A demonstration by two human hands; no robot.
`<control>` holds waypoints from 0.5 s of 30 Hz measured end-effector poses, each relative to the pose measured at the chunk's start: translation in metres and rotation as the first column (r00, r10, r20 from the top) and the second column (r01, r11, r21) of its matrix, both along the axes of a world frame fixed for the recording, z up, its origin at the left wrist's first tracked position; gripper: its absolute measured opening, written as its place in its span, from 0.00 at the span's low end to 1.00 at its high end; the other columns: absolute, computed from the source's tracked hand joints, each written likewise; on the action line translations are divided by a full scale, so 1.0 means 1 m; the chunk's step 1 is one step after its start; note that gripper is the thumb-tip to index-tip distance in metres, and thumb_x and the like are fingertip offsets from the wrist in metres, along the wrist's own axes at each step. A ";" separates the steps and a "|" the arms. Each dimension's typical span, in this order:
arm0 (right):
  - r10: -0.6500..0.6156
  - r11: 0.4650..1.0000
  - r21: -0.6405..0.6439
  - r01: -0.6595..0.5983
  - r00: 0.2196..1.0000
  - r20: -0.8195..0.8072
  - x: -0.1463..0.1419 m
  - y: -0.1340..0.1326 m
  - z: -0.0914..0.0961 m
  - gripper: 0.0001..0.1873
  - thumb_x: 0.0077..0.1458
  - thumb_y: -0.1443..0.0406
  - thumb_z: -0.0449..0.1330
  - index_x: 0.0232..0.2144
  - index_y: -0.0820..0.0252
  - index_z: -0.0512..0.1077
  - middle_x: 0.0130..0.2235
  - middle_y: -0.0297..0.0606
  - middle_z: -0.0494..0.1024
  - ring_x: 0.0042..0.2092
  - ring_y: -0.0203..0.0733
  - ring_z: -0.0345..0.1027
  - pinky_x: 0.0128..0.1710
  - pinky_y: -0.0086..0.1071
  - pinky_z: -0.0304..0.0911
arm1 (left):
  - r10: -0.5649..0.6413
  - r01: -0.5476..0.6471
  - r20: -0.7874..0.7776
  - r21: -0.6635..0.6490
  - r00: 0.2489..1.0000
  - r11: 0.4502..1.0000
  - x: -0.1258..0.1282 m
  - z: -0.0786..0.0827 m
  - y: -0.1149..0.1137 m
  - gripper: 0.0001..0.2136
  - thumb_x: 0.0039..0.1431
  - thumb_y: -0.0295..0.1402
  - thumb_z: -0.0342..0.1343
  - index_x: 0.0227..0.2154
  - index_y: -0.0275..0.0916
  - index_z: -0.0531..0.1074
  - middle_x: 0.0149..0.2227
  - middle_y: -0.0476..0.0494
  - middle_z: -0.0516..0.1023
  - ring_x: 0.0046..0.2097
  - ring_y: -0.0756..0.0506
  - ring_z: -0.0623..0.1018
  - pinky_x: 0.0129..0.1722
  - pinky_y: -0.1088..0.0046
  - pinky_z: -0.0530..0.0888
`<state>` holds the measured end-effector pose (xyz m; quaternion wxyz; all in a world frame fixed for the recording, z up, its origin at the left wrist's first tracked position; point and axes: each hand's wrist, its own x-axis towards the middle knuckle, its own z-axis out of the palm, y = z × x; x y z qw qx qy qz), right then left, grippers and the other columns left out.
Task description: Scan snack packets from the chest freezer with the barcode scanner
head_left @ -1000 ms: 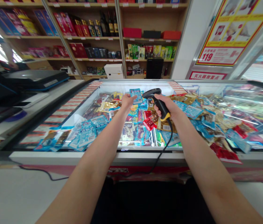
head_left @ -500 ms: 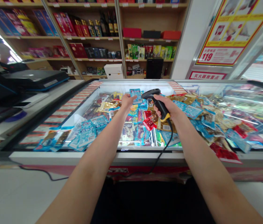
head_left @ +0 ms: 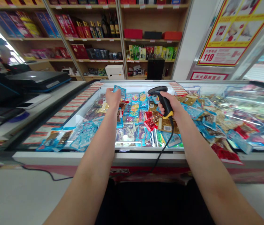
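My left hand [head_left: 113, 98] is closed on a small blue snack packet [head_left: 120, 91], held above the left part of the glass-topped freezer [head_left: 132, 154]. Wrapped around the handle of a black and yellow barcode scanner [head_left: 166, 104] is my right hand [head_left: 171, 104]. The scanner's head points left, apart from the packet, and its cable hangs down over the freezer's front edge. Below and between the hands lie blue and yellow packets [head_left: 135, 107] and red packets [head_left: 150, 121].
Loose blue packets [head_left: 85, 132] lie at the left front of the freezer, and a mixed heap of packets [head_left: 212, 115] covers its right side. A dark counter machine [head_left: 39, 79] stands at the left. Shelves [head_left: 94, 38] with boxes and bottles line the back.
My left hand has moved left with the blue packet, away from the scanner, and the packet has tilted. My right hand has shifted slightly right with the scanner.
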<state>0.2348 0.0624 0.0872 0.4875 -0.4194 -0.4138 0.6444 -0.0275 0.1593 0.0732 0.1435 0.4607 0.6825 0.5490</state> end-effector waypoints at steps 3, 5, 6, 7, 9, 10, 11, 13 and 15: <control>-0.023 1.000 -0.009 0.023 1.000 -0.018 0.002 0.000 0.001 0.16 0.65 0.53 0.55 0.34 0.59 0.68 0.18 0.33 0.70 0.15 0.34 0.60 0.12 0.26 0.60 | 0.142 -0.149 -0.104 -0.066 0.984 0.987 -0.022 0.003 -0.001 0.08 0.54 0.33 0.56 0.38 0.41 0.69 0.42 0.39 0.79 0.51 0.37 0.77 0.52 0.63 0.72; -0.035 0.999 -0.027 0.035 0.999 -0.022 0.003 0.000 0.002 0.16 0.65 0.53 0.55 0.33 0.59 0.68 0.18 0.33 0.70 0.14 0.34 0.60 0.12 0.26 0.60 | 0.136 -0.165 -0.181 -0.155 0.974 0.974 -0.031 0.001 -0.003 0.11 0.53 0.32 0.56 0.41 0.40 0.70 0.46 0.36 0.79 0.53 0.35 0.76 0.55 0.58 0.70; -0.041 0.999 -0.033 0.040 0.999 -0.023 0.004 0.000 0.002 0.17 0.65 0.52 0.55 0.33 0.59 0.68 0.18 0.32 0.69 0.14 0.34 0.60 0.12 0.26 0.60 | 0.124 -0.172 -0.231 -0.199 0.965 0.965 -0.033 0.000 -0.005 0.13 0.52 0.31 0.57 0.43 0.39 0.70 0.48 0.34 0.79 0.54 0.34 0.76 0.57 0.55 0.68; -0.046 0.998 -0.036 0.045 0.999 -0.025 0.004 0.000 0.003 0.17 0.65 0.52 0.55 0.33 0.59 0.68 0.18 0.32 0.69 0.14 0.34 0.60 0.12 0.26 0.60 | 0.113 -0.184 -0.286 -0.235 0.951 0.955 -0.033 -0.002 -0.007 0.15 0.52 0.30 0.57 0.45 0.38 0.71 0.49 0.32 0.78 0.55 0.32 0.75 0.58 0.52 0.66; -0.055 0.998 -0.041 0.054 0.998 -0.022 0.005 0.000 0.004 0.17 0.65 0.51 0.55 0.33 0.59 0.68 0.18 0.32 0.69 0.14 0.34 0.60 0.12 0.26 0.59 | 0.109 -0.229 -0.403 -0.261 0.908 0.938 -0.030 -0.005 -0.012 0.20 0.51 0.30 0.58 0.49 0.35 0.70 0.53 0.26 0.75 0.59 0.29 0.72 0.61 0.47 0.61; -0.061 0.997 -0.042 0.060 0.998 -0.020 0.005 0.000 0.004 0.17 0.65 0.51 0.55 0.33 0.59 0.68 0.18 0.32 0.70 0.14 0.34 0.60 0.12 0.26 0.59 | 0.117 -0.254 -0.457 -0.253 0.882 0.933 -0.028 -0.006 -0.014 0.22 0.51 0.30 0.59 0.51 0.34 0.69 0.55 0.23 0.74 0.60 0.28 0.70 0.62 0.45 0.59; -0.067 0.997 -0.041 0.066 0.998 -0.019 0.006 0.000 0.004 0.17 0.65 0.51 0.55 0.33 0.59 0.68 0.18 0.32 0.70 0.14 0.34 0.60 0.12 0.26 0.59 | 0.124 -0.273 -0.503 -0.234 0.855 0.933 -0.025 -0.007 -0.016 0.23 0.50 0.30 0.59 0.52 0.33 0.69 0.57 0.21 0.72 0.62 0.27 0.68 0.63 0.44 0.57; -0.075 0.997 -0.034 0.074 0.997 -0.023 0.006 0.001 0.004 0.17 0.66 0.52 0.54 0.33 0.59 0.68 0.18 0.32 0.70 0.14 0.34 0.60 0.12 0.26 0.59 | 0.134 -0.284 -0.566 -0.185 0.814 0.941 -0.019 -0.007 -0.019 0.25 0.50 0.30 0.60 0.53 0.32 0.68 0.59 0.21 0.69 0.64 0.26 0.65 0.64 0.42 0.53; -0.084 0.996 -0.026 0.083 0.996 -0.031 0.008 0.002 0.003 0.17 0.66 0.53 0.54 0.33 0.59 0.68 0.18 0.32 0.70 0.15 0.34 0.61 0.12 0.26 0.59 | 0.129 -0.259 -0.591 -0.141 0.796 0.955 -0.012 -0.005 -0.020 0.24 0.52 0.31 0.59 0.54 0.33 0.69 0.59 0.23 0.70 0.63 0.27 0.66 0.64 0.42 0.53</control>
